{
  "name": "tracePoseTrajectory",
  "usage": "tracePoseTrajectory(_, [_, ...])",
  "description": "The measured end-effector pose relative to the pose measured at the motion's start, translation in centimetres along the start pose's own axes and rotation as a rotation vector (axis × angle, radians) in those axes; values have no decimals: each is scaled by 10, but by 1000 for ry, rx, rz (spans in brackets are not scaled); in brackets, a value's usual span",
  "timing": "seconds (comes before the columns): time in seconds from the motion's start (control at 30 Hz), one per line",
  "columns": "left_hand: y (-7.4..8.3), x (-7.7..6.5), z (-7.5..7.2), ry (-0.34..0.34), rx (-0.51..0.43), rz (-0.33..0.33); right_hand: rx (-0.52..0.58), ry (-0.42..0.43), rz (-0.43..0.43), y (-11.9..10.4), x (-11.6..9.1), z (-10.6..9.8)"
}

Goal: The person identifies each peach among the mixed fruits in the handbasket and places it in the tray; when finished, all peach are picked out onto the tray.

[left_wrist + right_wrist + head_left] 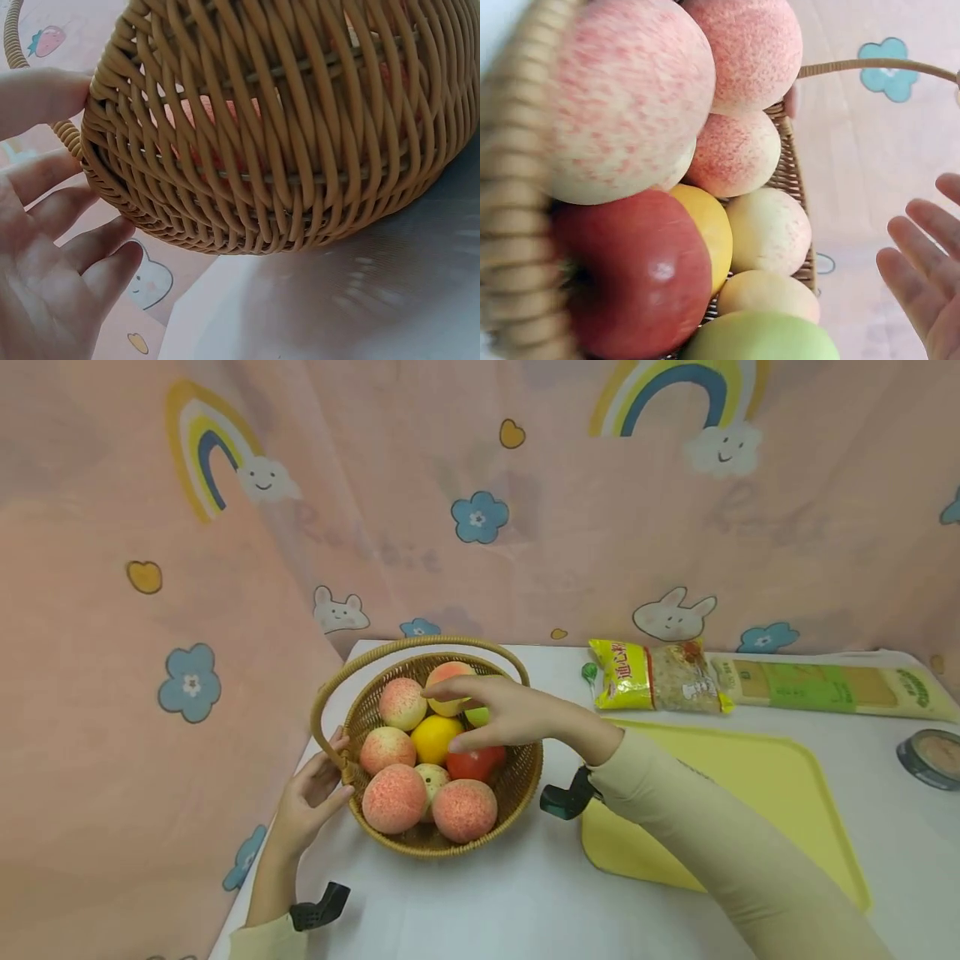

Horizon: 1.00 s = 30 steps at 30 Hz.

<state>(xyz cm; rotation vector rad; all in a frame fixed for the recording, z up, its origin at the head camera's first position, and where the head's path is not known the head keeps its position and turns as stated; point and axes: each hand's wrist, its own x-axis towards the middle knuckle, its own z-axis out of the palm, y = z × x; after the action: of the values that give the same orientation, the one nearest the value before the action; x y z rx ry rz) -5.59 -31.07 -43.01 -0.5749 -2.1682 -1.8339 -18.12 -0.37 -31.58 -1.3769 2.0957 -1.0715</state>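
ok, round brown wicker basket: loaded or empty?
Loaded: pink-speckled round peaches, a glossy red apple and a round yellow fruit sit inside the basket.

The left hand (300, 807) grips, curled, while the right hand (514, 708) hovers, loosely spread.

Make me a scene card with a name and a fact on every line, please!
Left hand: the left hand holds the wicker basket by its side
Right hand: the right hand is over the fruit, holding nothing
Fruit inside: several pinkish peach-like fruits, a yellow fruit, a red fruit, a green fruit
Right of basket: a yellow tray, partly behind a sleeve
Beyond tray: two packets
Far right: a round container
Backdrop: pink patterned cloth
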Motion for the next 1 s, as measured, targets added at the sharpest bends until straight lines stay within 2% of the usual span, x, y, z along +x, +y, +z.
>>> tracePoseTrajectory(0.2, [-5, -8, 2, 4, 20, -10, 54, -147, 20, 2, 28, 9])
tracePoseTrajectory(0.43, [-4, -6, 2, 9, 20, -2, 96, -284, -10, 5, 50, 15])
tracePoseTrajectory(0.7, [-1, -3, 0, 8, 34, -31, 225, -380, -23, 11, 67, 22])
tracePoseTrajectory(1.0, [2, 3, -3, 0, 92, 11, 163, -518, -46, 9, 78, 36])
